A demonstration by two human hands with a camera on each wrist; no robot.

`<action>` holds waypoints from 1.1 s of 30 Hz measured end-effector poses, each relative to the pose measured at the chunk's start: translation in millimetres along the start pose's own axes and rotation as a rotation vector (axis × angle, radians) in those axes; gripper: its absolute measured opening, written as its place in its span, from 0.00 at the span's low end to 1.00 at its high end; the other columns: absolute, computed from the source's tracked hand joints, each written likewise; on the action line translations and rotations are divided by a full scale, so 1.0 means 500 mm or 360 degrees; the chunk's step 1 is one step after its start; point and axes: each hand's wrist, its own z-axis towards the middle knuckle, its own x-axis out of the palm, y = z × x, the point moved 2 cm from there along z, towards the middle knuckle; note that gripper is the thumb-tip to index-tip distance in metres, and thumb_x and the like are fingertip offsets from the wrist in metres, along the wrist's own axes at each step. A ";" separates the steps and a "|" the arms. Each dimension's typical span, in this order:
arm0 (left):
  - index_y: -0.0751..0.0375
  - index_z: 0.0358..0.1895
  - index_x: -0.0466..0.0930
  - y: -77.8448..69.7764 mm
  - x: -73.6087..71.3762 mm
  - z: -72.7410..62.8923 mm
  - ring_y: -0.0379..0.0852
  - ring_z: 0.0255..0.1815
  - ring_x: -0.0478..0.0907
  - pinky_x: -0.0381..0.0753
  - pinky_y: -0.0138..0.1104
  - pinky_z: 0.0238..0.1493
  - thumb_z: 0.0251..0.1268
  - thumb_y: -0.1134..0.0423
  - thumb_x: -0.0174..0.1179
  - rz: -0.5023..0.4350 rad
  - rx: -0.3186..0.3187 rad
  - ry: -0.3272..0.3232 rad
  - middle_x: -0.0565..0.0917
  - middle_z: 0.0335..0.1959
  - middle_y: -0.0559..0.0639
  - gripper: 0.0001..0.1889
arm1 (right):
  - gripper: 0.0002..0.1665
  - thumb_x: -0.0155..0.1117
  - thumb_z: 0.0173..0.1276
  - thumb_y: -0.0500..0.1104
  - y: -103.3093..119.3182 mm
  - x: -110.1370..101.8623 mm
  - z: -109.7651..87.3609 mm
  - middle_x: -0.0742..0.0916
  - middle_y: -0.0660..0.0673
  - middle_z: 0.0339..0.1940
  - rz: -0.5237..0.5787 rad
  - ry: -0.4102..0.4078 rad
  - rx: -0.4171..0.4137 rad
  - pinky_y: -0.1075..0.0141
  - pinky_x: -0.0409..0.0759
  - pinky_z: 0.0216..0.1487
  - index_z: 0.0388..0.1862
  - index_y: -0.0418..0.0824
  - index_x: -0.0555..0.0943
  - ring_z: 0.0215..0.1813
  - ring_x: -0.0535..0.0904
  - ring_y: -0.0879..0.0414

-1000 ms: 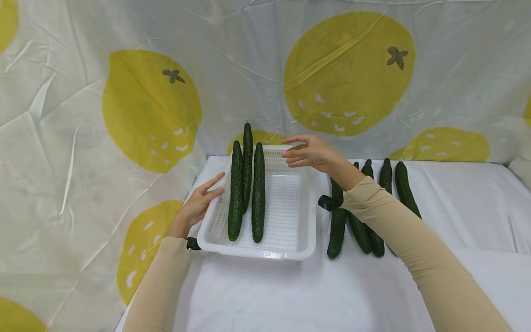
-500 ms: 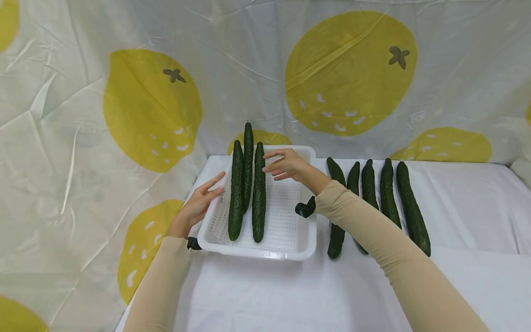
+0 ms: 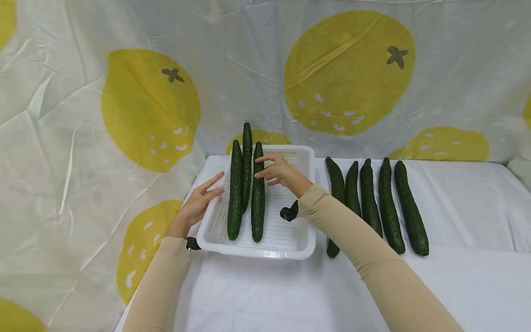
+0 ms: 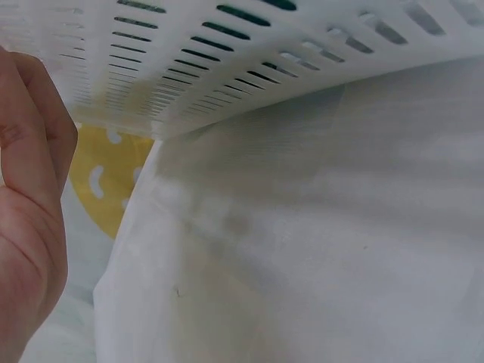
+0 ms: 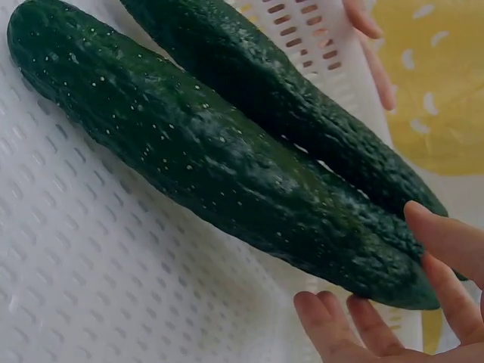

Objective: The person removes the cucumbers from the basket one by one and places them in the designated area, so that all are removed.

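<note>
A white perforated plastic basket [image 3: 265, 253] holds three dark green cucumbers, their upper ends leaning over its back rim. My left hand [image 3: 198, 203] rests against the basket's left side with fingers extended; in the left wrist view the hand [image 4: 30, 204] is beside the slotted wall [image 4: 295, 72]. My right hand [image 3: 280, 174] reaches over the basket to the upper part of the rightmost cucumber [image 3: 258, 207]. In the right wrist view its spread fingers lie on both sides of that cucumber's narrow end [image 5: 189, 144], fingertips right at the skin. Behind it lies another cucumber [image 5: 302, 98].
Several more cucumbers [image 3: 390, 207] lie side by side on the white tablecloth [image 3: 464, 207], right of the basket, partly behind the right sleeve. A lemon-print curtain [image 3: 249, 69] hangs close behind the basket and along the left side.
My right hand has moved left from the basket's back right corner to the rightmost cucumber inside. More of the cucumbers on the table shows. The left hand and basket have stayed put.
</note>
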 end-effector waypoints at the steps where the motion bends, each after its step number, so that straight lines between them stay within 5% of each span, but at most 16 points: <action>1: 0.50 0.81 0.51 0.000 0.000 0.000 0.47 0.54 0.80 0.84 0.38 0.47 0.79 0.64 0.51 -0.0003 0.0004 0.0000 0.75 0.62 0.52 0.32 | 0.36 0.71 0.62 0.27 -0.002 0.003 0.003 0.67 0.35 0.73 -0.0004 -0.0010 0.0000 0.41 0.72 0.63 0.68 0.45 0.77 0.66 0.70 0.30; 11: 0.50 0.81 0.50 -0.001 -0.003 0.002 0.47 0.54 0.80 0.83 0.38 0.48 0.79 0.62 0.52 0.0019 0.0034 0.0011 0.75 0.63 0.52 0.33 | 0.42 0.68 0.61 0.22 -0.014 0.022 0.018 0.74 0.32 0.66 -0.0019 -0.0060 -0.0029 0.39 0.77 0.55 0.70 0.52 0.76 0.62 0.72 0.29; 16: 0.48 0.81 0.51 -0.001 -0.006 -0.001 0.46 0.55 0.79 0.83 0.38 0.49 0.79 0.61 0.52 0.0028 0.0014 -0.0003 0.74 0.64 0.51 0.33 | 0.44 0.69 0.59 0.21 -0.023 0.025 0.020 0.70 0.34 0.69 -0.0012 -0.0067 -0.0066 0.39 0.78 0.54 0.70 0.53 0.75 0.56 0.74 0.33; 25: 0.49 0.81 0.50 0.003 -0.007 0.001 0.46 0.56 0.79 0.83 0.37 0.49 0.79 0.62 0.52 0.0032 0.0017 0.0006 0.74 0.64 0.51 0.33 | 0.46 0.72 0.55 0.21 -0.033 0.031 0.021 0.72 0.34 0.60 -0.0079 -0.0102 -0.0214 0.44 0.82 0.46 0.70 0.50 0.74 0.36 0.80 0.48; 33: 0.50 0.81 0.49 0.006 -0.002 0.003 0.46 0.55 0.80 0.83 0.38 0.49 0.79 0.62 0.51 0.0009 0.0020 0.0009 0.75 0.63 0.51 0.33 | 0.45 0.73 0.54 0.21 -0.035 0.029 0.020 0.72 0.35 0.58 -0.0121 -0.0185 -0.0269 0.44 0.83 0.45 0.69 0.49 0.76 0.31 0.77 0.51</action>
